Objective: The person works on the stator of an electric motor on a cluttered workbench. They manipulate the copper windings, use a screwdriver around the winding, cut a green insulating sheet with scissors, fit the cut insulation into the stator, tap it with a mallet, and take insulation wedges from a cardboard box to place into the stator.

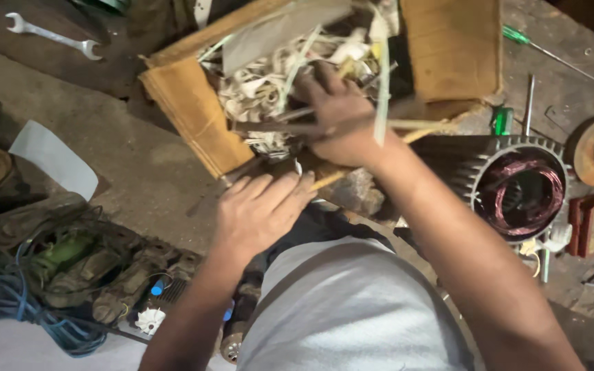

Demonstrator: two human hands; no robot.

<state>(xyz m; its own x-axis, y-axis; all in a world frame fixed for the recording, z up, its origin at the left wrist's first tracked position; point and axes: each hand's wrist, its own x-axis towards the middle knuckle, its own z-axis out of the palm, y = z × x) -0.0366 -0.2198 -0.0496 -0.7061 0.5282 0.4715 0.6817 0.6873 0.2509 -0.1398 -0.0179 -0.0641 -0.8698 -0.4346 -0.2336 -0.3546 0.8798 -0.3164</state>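
**Both hands at the scrap box**

Your right hand [342, 120] reaches into the cardboard box [194, 124], its grip clenched around a bundle of thin sticks and strips [386, 127] that lie across the top of the pale tangled scraps [262, 89] filling the box. Your left hand [259, 206] sits just below the box's near edge, fingers together and slack, grasping nothing that shows. To your right, a finned motor housing [520, 182] with copper windings lies on the concrete floor [125, 158], a green-handled screwdriver [541, 48] beyond it. A spanner [53, 36] lies well apart at the far left, and blue cable [8, 302] is coiled near your left arm.
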